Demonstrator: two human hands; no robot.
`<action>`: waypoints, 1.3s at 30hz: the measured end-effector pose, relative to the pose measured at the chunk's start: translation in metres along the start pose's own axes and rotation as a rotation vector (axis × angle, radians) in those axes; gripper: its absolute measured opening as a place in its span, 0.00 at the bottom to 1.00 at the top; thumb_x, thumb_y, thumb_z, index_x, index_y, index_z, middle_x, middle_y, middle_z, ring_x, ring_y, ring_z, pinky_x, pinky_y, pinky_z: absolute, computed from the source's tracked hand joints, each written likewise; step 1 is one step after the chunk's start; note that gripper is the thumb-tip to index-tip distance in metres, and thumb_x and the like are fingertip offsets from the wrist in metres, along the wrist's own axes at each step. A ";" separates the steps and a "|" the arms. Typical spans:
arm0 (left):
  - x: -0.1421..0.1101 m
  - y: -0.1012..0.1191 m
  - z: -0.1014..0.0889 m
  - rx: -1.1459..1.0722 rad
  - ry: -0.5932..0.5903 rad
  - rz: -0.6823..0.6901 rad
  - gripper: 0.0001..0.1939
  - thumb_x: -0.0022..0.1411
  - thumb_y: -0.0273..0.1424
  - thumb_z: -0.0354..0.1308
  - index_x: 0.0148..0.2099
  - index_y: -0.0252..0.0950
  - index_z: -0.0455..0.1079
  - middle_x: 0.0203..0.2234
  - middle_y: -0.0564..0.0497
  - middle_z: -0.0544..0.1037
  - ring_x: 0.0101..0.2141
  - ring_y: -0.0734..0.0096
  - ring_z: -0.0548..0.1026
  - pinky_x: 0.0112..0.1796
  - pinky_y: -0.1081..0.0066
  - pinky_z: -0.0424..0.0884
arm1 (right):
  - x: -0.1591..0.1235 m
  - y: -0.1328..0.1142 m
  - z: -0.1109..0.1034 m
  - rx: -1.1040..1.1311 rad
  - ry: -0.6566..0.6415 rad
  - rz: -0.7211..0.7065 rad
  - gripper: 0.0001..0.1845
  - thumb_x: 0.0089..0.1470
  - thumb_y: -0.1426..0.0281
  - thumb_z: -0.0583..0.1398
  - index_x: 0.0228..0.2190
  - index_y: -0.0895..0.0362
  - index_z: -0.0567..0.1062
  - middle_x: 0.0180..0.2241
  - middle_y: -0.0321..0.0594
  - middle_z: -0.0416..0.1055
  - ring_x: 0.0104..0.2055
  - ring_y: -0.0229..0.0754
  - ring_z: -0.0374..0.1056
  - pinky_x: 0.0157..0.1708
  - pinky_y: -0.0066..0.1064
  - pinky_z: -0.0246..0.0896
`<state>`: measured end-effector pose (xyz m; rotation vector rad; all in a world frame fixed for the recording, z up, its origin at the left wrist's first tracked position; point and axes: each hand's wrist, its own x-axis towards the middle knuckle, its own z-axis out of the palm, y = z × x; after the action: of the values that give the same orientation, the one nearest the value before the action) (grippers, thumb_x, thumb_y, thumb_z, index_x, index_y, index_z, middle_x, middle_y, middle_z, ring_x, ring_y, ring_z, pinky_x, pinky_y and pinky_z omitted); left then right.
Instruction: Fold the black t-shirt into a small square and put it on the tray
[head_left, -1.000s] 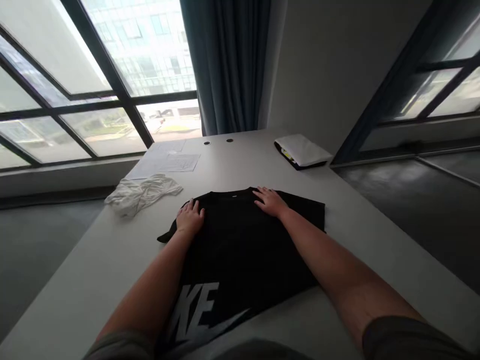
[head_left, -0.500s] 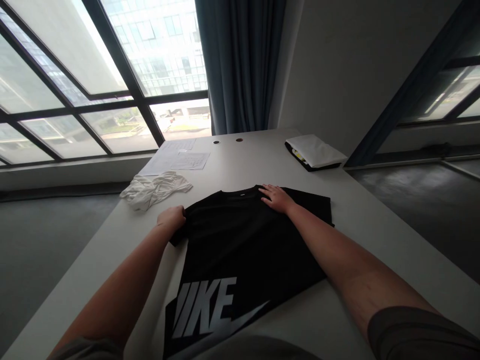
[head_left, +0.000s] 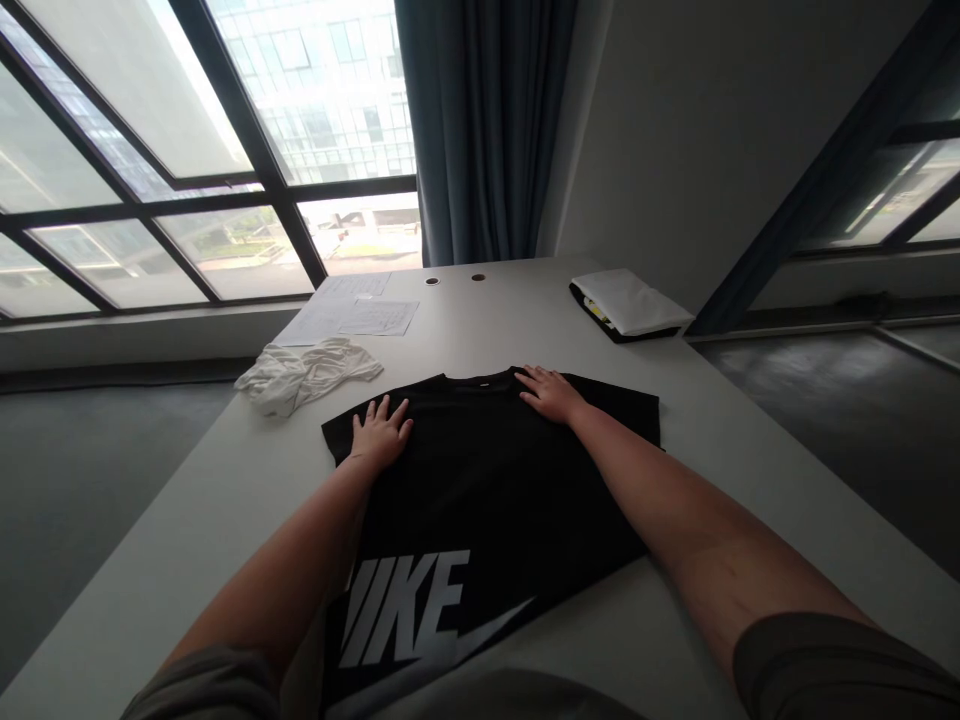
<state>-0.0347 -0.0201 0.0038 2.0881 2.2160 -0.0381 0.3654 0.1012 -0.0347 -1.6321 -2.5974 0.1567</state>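
Your left hand [head_left: 382,432] and right hand [head_left: 550,394] rest open, well apart, on the black Nike T-shirt [head_left: 487,480] (collar far, logo near), spread flat and unfolded on the white table [head_left: 225,520]

The black cotton T-shirt [head_left: 480,470] at lower centre bore large white block lettering [head_left: 405,610] and a pale grey-white swoosh [head_left: 499,625]. Left of it, a crumpled white cloth [head_left: 304,375] lay on the pale grey counter [head_left: 225,490]. At upper right, a white packet [head_left: 626,300] showed a black edge and a yellow patch. A dark slate-blue curtain [head_left: 480,130] hung in pleated stripes at top centre.
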 end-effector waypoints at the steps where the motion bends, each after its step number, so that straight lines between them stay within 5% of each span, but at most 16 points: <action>1: 0.005 -0.002 0.002 -0.004 -0.016 -0.012 0.33 0.73 0.52 0.39 0.76 0.56 0.50 0.76 0.48 0.47 0.74 0.41 0.46 0.67 0.30 0.49 | 0.003 0.000 0.000 -0.006 -0.018 0.030 0.37 0.69 0.50 0.45 0.73 0.48 0.55 0.76 0.41 0.42 0.77 0.54 0.42 0.73 0.54 0.38; 7: 0.033 -0.030 -0.002 -0.010 -0.074 0.098 0.33 0.73 0.54 0.38 0.77 0.60 0.45 0.77 0.54 0.41 0.75 0.47 0.41 0.69 0.33 0.43 | 0.018 0.000 -0.003 -0.020 -0.048 0.111 0.38 0.70 0.48 0.43 0.74 0.47 0.51 0.77 0.40 0.38 0.77 0.54 0.38 0.74 0.54 0.35; 10: 0.036 -0.039 0.000 -0.022 -0.041 0.043 0.33 0.74 0.52 0.37 0.77 0.56 0.45 0.77 0.51 0.42 0.75 0.48 0.42 0.70 0.38 0.44 | 0.019 0.003 -0.005 -0.008 -0.044 0.085 0.38 0.70 0.47 0.42 0.74 0.47 0.51 0.77 0.40 0.39 0.77 0.53 0.38 0.74 0.53 0.34; 15: 0.022 -0.056 0.007 -0.006 0.030 -0.143 0.34 0.74 0.50 0.38 0.78 0.49 0.47 0.76 0.44 0.46 0.74 0.44 0.47 0.69 0.39 0.49 | 0.022 0.009 -0.006 0.018 -0.035 0.025 0.37 0.70 0.48 0.44 0.74 0.47 0.53 0.77 0.41 0.40 0.77 0.54 0.39 0.73 0.55 0.35; 19: 0.001 -0.084 0.015 -0.012 0.101 -0.122 0.34 0.75 0.45 0.39 0.77 0.41 0.52 0.75 0.42 0.50 0.74 0.48 0.50 0.70 0.44 0.52 | 0.028 0.006 -0.008 0.053 0.021 -0.008 0.35 0.70 0.51 0.46 0.72 0.50 0.59 0.75 0.42 0.47 0.76 0.55 0.44 0.73 0.54 0.40; 22: -0.017 -0.103 0.019 -0.022 0.126 -0.111 0.33 0.74 0.42 0.40 0.76 0.39 0.55 0.75 0.44 0.52 0.74 0.50 0.51 0.69 0.45 0.55 | 0.027 0.001 -0.014 0.064 0.184 -0.007 0.32 0.69 0.56 0.48 0.67 0.54 0.69 0.72 0.45 0.57 0.74 0.55 0.50 0.73 0.51 0.43; 26: -0.042 -0.104 0.014 -0.028 0.216 -0.136 0.32 0.72 0.40 0.45 0.74 0.36 0.59 0.74 0.43 0.56 0.73 0.50 0.54 0.69 0.50 0.58 | -0.004 0.012 -0.022 0.062 0.370 0.021 0.27 0.66 0.62 0.52 0.60 0.59 0.76 0.64 0.52 0.67 0.67 0.60 0.59 0.71 0.53 0.47; 31: -0.055 -0.073 0.001 -0.034 0.307 0.016 0.27 0.71 0.36 0.49 0.69 0.43 0.67 0.67 0.47 0.68 0.66 0.57 0.66 0.66 0.55 0.63 | -0.082 0.064 -0.014 0.112 0.321 0.159 0.26 0.65 0.62 0.52 0.57 0.58 0.78 0.59 0.51 0.71 0.60 0.55 0.68 0.65 0.47 0.60; 35: -0.052 -0.060 0.002 -0.066 0.191 0.058 0.26 0.71 0.36 0.48 0.67 0.42 0.69 0.67 0.47 0.69 0.65 0.59 0.68 0.65 0.57 0.65 | -0.126 0.093 -0.004 0.122 0.186 0.113 0.30 0.64 0.59 0.53 0.63 0.53 0.73 0.68 0.46 0.63 0.68 0.53 0.61 0.69 0.49 0.56; 39: -0.053 -0.064 0.013 -0.046 0.141 0.051 0.30 0.73 0.38 0.44 0.73 0.42 0.60 0.72 0.48 0.61 0.70 0.58 0.61 0.68 0.56 0.61 | -0.133 0.100 0.000 0.125 0.086 0.143 0.37 0.66 0.54 0.49 0.71 0.52 0.59 0.73 0.45 0.53 0.75 0.53 0.49 0.72 0.55 0.45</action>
<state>-0.0945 -0.0781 -0.0073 2.1852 2.2147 0.1682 0.5121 0.0248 -0.0474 -1.7382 -2.3581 0.2458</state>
